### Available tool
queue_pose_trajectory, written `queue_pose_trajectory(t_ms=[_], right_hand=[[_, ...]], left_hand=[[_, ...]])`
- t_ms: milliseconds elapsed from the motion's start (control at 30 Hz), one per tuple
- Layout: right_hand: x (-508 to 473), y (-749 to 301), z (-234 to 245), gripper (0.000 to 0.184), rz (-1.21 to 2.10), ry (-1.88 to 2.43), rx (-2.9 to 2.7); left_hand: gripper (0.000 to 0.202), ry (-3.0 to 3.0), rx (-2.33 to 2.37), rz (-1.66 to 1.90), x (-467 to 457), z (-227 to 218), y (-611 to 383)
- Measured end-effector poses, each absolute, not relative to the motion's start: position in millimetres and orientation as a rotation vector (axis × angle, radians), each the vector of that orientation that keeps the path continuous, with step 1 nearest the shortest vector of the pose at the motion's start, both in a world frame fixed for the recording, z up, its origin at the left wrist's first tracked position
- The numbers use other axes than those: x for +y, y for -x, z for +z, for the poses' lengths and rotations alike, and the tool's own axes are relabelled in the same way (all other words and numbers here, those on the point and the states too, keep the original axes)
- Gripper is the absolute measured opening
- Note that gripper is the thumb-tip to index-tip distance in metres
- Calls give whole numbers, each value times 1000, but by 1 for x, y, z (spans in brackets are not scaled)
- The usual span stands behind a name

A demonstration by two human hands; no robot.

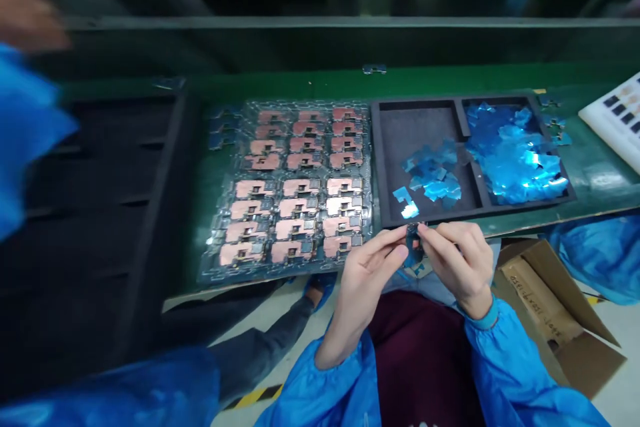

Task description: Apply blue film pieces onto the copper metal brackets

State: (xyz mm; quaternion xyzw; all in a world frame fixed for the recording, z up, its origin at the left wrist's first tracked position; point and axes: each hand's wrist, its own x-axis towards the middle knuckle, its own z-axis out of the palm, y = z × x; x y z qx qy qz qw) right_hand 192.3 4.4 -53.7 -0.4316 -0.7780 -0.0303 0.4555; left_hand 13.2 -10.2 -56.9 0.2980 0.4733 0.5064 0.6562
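Between my two hands, in front of the black tray's near edge, is a small circuit board (415, 245) with a copper-coloured patch. My left hand (367, 273) pinches its left side with thumb and fingers. On the opposite side, my right hand (460, 263) grips the board with its fingertips. Bluish film hangs by the board, but I cannot tell whether it is attached. Just beyond my hands, a loose blue film piece (406, 203) lies in the black tray (377, 167). To the left, a clear tray (213, 267) bears rows of circuit boards with copper-coloured faces (295, 229).
Blue film pieces (523, 157) fill the tray's right compartment. Several boards (224, 128) lie left of the clear tray. A large black tray (100, 187) and a co-worker's blurred hand (30, 13) are far left. A cardboard box (545, 310) stands below, right. A printed sheet (617, 117) lies right.
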Motion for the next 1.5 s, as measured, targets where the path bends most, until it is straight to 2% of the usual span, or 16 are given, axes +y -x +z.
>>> queue_pose_trajectory(t_ms=[167, 367, 500, 833, 900, 967, 1133, 1300, 1367, 1500], right_hand=[[-7, -207, -56, 40, -102, 1089, -2146], [-10, -207, -61, 36, -147, 1027, -2177], [-12, -206, -66, 37, 13, 968, -2140], [-18, -215, -65, 26, 176, 843, -2010], [-19, -214, -59, 18, 183, 912, -1917], [-12, -216, -54, 18, 172, 1005, -1767], [55, -231, -56, 11, -48, 1429, -1519], [110, -245, -68, 36, -106, 1699, -1765], [112, -245, -70, 42, -122, 1685, -1770], [105, -242, -69, 44, -93, 1604, -1762]], left_hand=[[37, -457, 1060, 1073, -10, -55, -13], [36, -298, 1002, 1064, -6, -56, -11], [32, -206, 950, 1029, -2, -52, -12], [18, -215, 993, 1138, 7, -39, -15], [17, -222, 1017, 1187, 11, -37, -13], [17, -234, 1049, 1242, 16, -33, -9], [14, -398, 1074, 1380, 45, -5, 16], [2, -801, 1195, 1492, 119, 19, 63], [8, -1133, 1386, 1478, 163, 15, 85], [16, -1637, 1749, 1068, 242, -10, 121]])
